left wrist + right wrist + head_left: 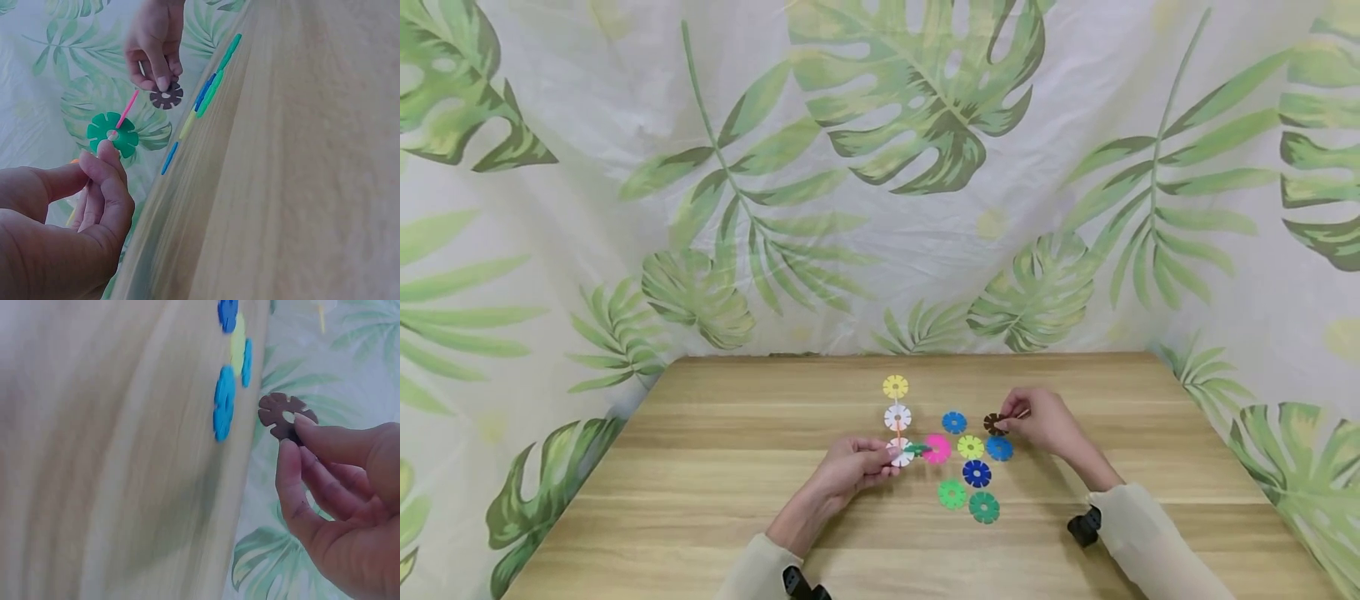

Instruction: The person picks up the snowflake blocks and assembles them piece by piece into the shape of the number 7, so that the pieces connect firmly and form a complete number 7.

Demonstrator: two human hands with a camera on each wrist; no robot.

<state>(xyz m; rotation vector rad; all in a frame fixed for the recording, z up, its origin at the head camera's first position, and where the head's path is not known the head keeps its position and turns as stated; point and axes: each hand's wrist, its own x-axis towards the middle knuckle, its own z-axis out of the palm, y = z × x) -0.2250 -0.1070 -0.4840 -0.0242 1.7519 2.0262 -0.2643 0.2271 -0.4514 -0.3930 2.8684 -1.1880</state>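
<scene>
Above the wood-grain table (700,500), pinching a white disc (907,460) between the thumb and fingers of the left hand (853,468), and by that grip holding a joined chain of notched discs up off the tabletop. In the head view, running upward from those fingers through an orange disc (899,432) seen edge-on, then through a second white disc (891,418), and ending in a pale yellow disc (888,387). Also branching off rightward through a green disc (97,131), showing edge-on from the head but nearly face-on from the left wrist, and finishing at a pink disc (942,457) slotted across it. Farther right, pinching a brown disc (272,412) between the thumb and fingertips of the right hand (1037,421), likewise holding it raised and apart from the chain. Under and between the hands, showing six loose discs lying flat: a far blue disc (947,422), a yellow-green disc (964,447), a near blue disc (1006,454), a dark blue disc (971,477), a light green disc (946,494) and a deeper green disc (977,508). Behind everything, hanging in folds as a leaf-print cloth (925,250).
</scene>
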